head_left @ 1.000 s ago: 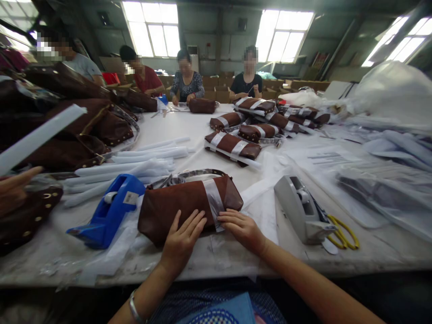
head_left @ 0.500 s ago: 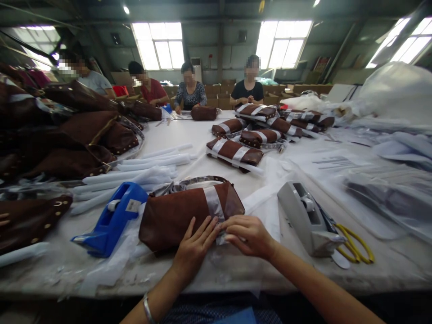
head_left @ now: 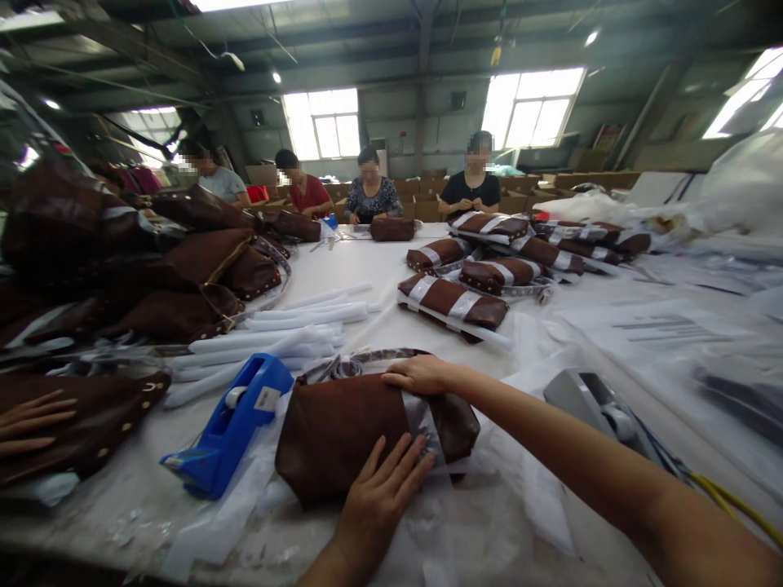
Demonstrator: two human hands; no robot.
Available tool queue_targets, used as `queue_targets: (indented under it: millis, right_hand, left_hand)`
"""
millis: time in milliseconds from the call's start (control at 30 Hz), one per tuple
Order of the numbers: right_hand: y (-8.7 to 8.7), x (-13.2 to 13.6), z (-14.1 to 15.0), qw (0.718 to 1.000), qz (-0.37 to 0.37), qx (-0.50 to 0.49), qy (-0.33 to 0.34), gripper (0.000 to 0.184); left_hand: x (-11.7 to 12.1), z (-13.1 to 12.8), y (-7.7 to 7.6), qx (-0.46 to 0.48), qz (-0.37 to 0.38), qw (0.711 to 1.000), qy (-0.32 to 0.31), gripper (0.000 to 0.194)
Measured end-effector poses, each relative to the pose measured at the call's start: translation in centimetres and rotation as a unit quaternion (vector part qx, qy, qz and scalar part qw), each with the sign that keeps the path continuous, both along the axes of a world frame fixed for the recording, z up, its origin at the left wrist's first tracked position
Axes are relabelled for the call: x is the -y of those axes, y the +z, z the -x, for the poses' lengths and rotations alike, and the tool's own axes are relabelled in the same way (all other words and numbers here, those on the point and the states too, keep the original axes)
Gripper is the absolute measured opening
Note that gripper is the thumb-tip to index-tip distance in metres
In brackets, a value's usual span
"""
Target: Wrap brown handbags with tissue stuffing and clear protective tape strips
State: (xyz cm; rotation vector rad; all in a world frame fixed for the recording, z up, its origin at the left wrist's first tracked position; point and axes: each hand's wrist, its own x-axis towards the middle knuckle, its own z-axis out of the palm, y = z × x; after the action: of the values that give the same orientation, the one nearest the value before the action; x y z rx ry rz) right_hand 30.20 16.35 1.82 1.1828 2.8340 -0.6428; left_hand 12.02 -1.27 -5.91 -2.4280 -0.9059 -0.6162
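A brown leather handbag [head_left: 346, 432] lies on its side in front of me, a translucent white band [head_left: 422, 420] wrapped around its right part. My left hand [head_left: 388, 489] rests flat on the bag's lower front, fingers spread and fingertips touching the band. Over the top edge reaches my right hand [head_left: 422, 375], its fingers curved onto the bag; part of them is hidden. Behind the bag a patterned strap [head_left: 379, 355] curls up. A blue tape dispenser [head_left: 229, 428] stands to its left, and a grey tape dispenser [head_left: 603, 412] sits right, partly behind my forearm.
Wrapped brown bags [head_left: 453, 302] are stacked beyond, with white rolls [head_left: 269, 342] at left-centre. Unwrapped bags [head_left: 201, 261] are heaped left. Another person's hand [head_left: 37, 420] lies on a bag at the left edge. Yellow-handled scissors [head_left: 727, 497] lie right. Several people sit across the table.
My right hand has moved from the band's lower end up to the bag's top edge. My left hand stays flat on the bag. The view has shifted, tilting upward.
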Motion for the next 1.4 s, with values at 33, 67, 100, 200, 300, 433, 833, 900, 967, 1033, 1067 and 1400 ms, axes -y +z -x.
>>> queue_targets:
  millis: [33, 67, 100, 200, 300, 433, 833, 900, 967, 1033, 1067, 1400]
  right_hand:
    - [-0.1, -0.2, -0.2, 1.0, 0.004, 0.01, -0.003, 0.065]
    - [-0.2, -0.4, -0.5, 1.0, 0.006, 0.018, -0.007, 0.067]
    - [-0.3, -0.5, -0.8, 1.0, 0.008, 0.026, -0.012, 0.068]
    - [-0.3, -0.8, -1.5, 0.999, 0.001, 0.031, -0.035, 0.066]
    - [-0.3, 0.3, -1.8, 0.998, -0.026, 0.002, -0.056, 0.058]
    - [-0.8, 4.7, -2.6, 0.993, -0.086, -0.059, -0.061, 0.05]
    - [-4.4, 21.4, -7.5, 0.941, -0.303, -0.152, -0.015, 0.046]
    - [-5.1, 23.2, -7.2, 0.935, -0.312, -0.17, -0.012, 0.035]
    - [-5.8, 24.4, -6.6, 0.944, -0.29, -0.158, 0.0, 0.033]
    - [-6.3, 24.8, -5.8, 0.956, -0.259, -0.134, 0.004, 0.034]
    - [-6.5, 24.7, -5.4, 0.96, -0.248, -0.127, 0.002, 0.035]
    - [-7.6, 23.0, -4.0, 0.945, -0.293, -0.146, 0.016, 0.011]
  left_hand:
    - [0.0, 0.0, 0.0, 0.001, -0.001, 1.0, 0.0, 0.047]
    - [0.0, 0.0, 0.0, 0.004, -0.001, 1.0, -0.001, 0.047]
    - [0.0, 0.0, 0.1, 0.006, -0.001, 1.0, -0.003, 0.047]
    - [-0.1, -0.1, 0.2, 0.016, 0.004, 1.0, -0.01, 0.046]
    - [-0.1, -0.2, 0.2, 0.034, 0.015, 0.999, -0.02, 0.045]
    - [0.1, 0.0, 0.2, 0.058, 0.032, 0.997, -0.037, 0.044]
    - [0.5, 0.5, 0.3, 0.062, 0.077, 0.992, -0.078, 0.048]
    - [0.6, 0.6, 0.3, 0.058, 0.092, 0.992, -0.071, 0.05]
    - [0.6, 0.6, 0.2, 0.053, 0.102, 0.991, -0.069, 0.052]
    - [0.6, 0.7, 0.1, 0.046, 0.109, 0.991, -0.068, 0.053]
    - [0.6, 0.7, 0.1, 0.044, 0.11, 0.991, -0.069, 0.053]
    - [0.5, 0.8, -0.1, 0.044, 0.092, 0.992, -0.073, 0.056]
